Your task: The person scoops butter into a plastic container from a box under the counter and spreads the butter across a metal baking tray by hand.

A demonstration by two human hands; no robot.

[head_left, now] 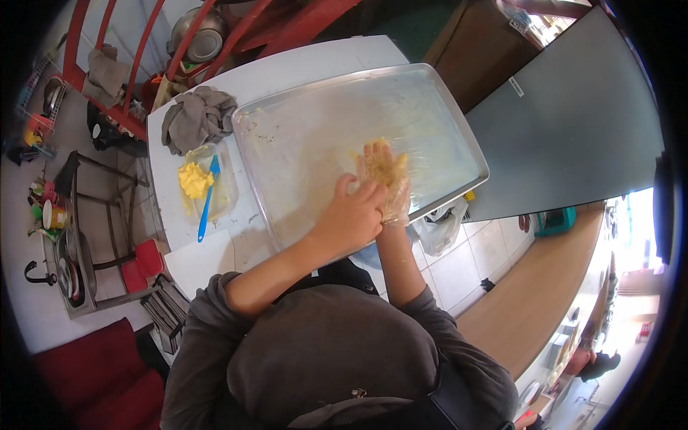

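Nearest to us, at six o'clock, we see a dark grey top (333, 351) with sleeves pushed up. From it two bare forearms reach toward twelve o'clock. The left hand (352, 217) lies across the wrist side of the right hand (382, 170), with its thumb and fingers curled; we cannot tell if they pinch the clear plastic cover (398, 204) there. The right hand wears this cover, its fingers stretched and a little apart, with yellow grease on them.

Both hands are over the large metal baking tray (308, 143), and we cannot say if they touch its bottom. Greasy smears show inside it, mostly toward two o'clock.

Around the tray, we take its middle as the clock's centre. Near nine o'clock stands a clear plastic tub (228, 197) with a soft yellow spread (194, 180), and a blue spatula (207, 204) leans over its edge. Just beyond, toward ten, a crumpled grey cloth (199, 118) rests on the white table (358, 54).

Farther away, we find a grey panel (566, 136) at three o'clock, a wooden surface (534, 287) at four, and a metal bowl (204, 44) behind red bars (143, 57) at ten.
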